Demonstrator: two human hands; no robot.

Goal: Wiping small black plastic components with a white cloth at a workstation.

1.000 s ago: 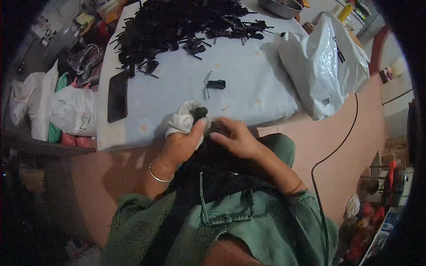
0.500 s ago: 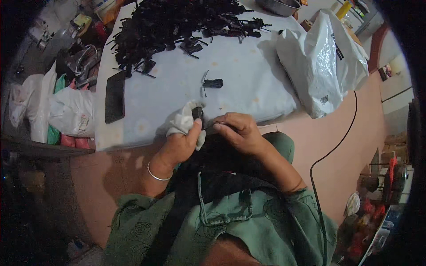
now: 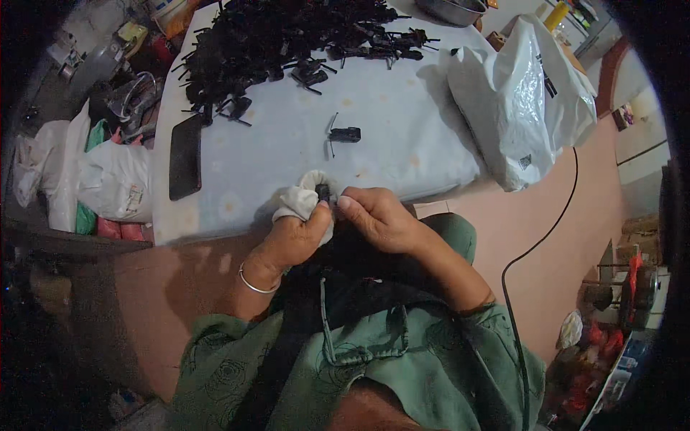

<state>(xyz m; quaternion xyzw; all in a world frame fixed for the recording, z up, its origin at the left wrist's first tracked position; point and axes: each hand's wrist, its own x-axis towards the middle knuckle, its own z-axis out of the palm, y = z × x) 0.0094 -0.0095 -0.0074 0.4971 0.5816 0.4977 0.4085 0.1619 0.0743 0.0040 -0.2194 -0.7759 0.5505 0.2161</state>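
Note:
My left hand (image 3: 296, 235) grips a crumpled white cloth (image 3: 305, 200) at the near edge of the low table (image 3: 287, 144). A small black part (image 3: 323, 192) pokes out of the cloth, and my right hand (image 3: 377, 217) pinches it with thumb and fingertips. Both hands meet just over the table's front edge, above my lap. One loose black part (image 3: 343, 134) with a thin pin lies on the light cloth cover a short way beyond my hands. At the far end, a big heap of similar black parts (image 3: 287, 36) covers the table.
A black phone (image 3: 185, 156) lies near the table's left edge. A white plastic bag (image 3: 521, 100) slumps at the right corner, a metal bowl (image 3: 449, 8) behind it. More bags (image 3: 108, 179) and clutter stand on the left. A black cable (image 3: 546, 237) runs across the pink floor at right.
The hands have shifted slightly up and to the right; the right fingers have closed in on the black part at the cloth. The loose part on the table has not moved.

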